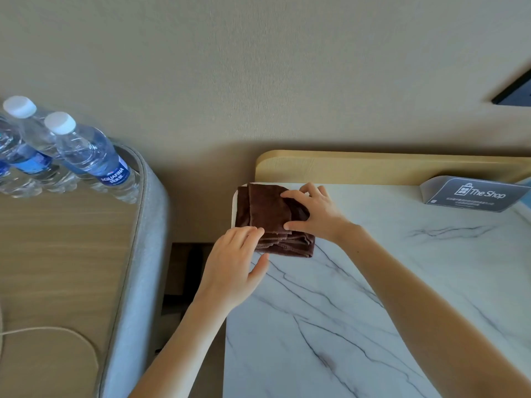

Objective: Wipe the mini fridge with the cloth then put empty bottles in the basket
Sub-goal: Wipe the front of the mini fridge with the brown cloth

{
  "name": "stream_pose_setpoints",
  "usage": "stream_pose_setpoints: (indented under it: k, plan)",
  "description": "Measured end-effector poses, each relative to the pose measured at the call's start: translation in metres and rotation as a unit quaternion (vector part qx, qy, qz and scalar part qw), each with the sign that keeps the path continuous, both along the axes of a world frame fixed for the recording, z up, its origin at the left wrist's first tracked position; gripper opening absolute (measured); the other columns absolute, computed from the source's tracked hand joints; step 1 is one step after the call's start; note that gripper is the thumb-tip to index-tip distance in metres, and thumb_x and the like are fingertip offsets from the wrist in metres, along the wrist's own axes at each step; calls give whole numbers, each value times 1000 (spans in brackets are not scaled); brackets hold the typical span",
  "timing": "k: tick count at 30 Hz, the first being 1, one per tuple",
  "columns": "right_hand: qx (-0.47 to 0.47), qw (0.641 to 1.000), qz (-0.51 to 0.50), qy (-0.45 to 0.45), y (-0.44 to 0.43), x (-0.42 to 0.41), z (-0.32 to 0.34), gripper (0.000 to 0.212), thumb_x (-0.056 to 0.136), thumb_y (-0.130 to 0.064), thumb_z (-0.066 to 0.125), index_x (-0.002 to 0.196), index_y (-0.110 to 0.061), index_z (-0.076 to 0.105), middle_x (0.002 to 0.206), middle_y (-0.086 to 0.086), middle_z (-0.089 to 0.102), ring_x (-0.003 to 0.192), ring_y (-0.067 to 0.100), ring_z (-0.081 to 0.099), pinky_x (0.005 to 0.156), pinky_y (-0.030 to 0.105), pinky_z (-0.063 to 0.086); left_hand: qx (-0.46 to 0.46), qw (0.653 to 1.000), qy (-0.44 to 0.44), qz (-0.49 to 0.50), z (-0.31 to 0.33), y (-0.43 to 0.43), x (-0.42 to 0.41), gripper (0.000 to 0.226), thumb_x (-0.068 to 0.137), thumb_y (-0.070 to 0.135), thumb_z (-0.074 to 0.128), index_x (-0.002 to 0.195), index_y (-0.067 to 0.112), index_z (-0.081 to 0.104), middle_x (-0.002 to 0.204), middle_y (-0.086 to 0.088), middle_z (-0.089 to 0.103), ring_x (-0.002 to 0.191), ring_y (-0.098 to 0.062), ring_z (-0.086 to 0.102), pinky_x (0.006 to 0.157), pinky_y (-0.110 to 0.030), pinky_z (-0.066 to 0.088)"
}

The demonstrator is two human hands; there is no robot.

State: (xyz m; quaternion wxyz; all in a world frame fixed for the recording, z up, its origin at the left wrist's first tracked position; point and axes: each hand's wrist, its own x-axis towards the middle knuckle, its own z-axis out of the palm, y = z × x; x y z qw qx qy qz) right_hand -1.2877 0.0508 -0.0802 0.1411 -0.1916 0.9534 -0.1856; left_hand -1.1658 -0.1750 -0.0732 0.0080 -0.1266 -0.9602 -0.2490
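Observation:
A folded brown cloth point(268, 214) lies at the far left corner of a white marble top point(359, 297). My right hand point(313, 212) rests on the cloth's right side, fingers spread and thumb pressing a fold. My left hand point(234, 262) touches the cloth's near left edge with its fingertips, thumb apart on the marble. Several clear water bottles point(86, 153) with white caps and blue labels stand at the far left on a wooden surface. No mini fridge door and no basket are in view.
A wooden table with a grey padded rim point(143, 239) stands to the left, with a pale cord point(57, 331) lying on it. A dark gap separates it from the marble top. A grey "The Shop" sign point(474, 193) leans by the wooden back panel point(373, 168).

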Motion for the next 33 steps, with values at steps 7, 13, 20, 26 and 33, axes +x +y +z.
stream_pose_setpoints:
  k: [7, 13, 20, 26, 33]
  plan:
    - [-19, 997, -54, -53, 8, 51, 0, 72, 76, -60, 73, 139, -45, 41, 117, 2, 33, 109, 24, 35, 99, 38, 39, 1, 1000, -6, 5, 5, 0, 32, 53, 96, 48, 36, 130, 16, 62, 128, 1, 64, 121, -17, 58, 100, -28, 42]
    - [-44, 988, -120, -89, 15, 103, 2, 65, 80, -51, 74, 136, -42, 42, 118, 8, 44, 109, 27, 46, 95, 35, 43, 9, 1000, -10, 0, 14, 5, 66, 53, 97, 47, 38, 131, 14, 61, 128, 0, 64, 120, -17, 57, 97, -31, 49]
    - [-167, 957, -210, -108, 18, 172, 12, 54, 70, -32, 85, 109, -29, 48, 93, -3, 61, 84, 15, 56, 70, 26, 48, 9, 1000, 7, -19, 32, 15, 104, 52, 96, 45, 41, 130, 12, 61, 127, 0, 64, 118, -17, 57, 96, -31, 49]
    - [-340, 898, -272, -60, 23, 223, 38, 34, 73, -17, 83, 94, -30, 60, 84, -11, 64, 71, 6, 57, 61, 18, 45, 5, 999, 37, -32, 48, 26, 139, 50, 95, 42, 43, 129, 11, 62, 125, 0, 64, 116, -18, 58, 96, -32, 50]
    - [-472, 832, -286, -59, 45, 269, 99, 29, 79, -4, 77, 98, -21, 64, 95, -3, 68, 86, 10, 67, 69, 29, 58, 8, 996, 86, -15, 74, 49, 179, 49, 95, 43, 42, 125, 11, 64, 122, 0, 66, 115, -18, 59, 95, -23, 42]
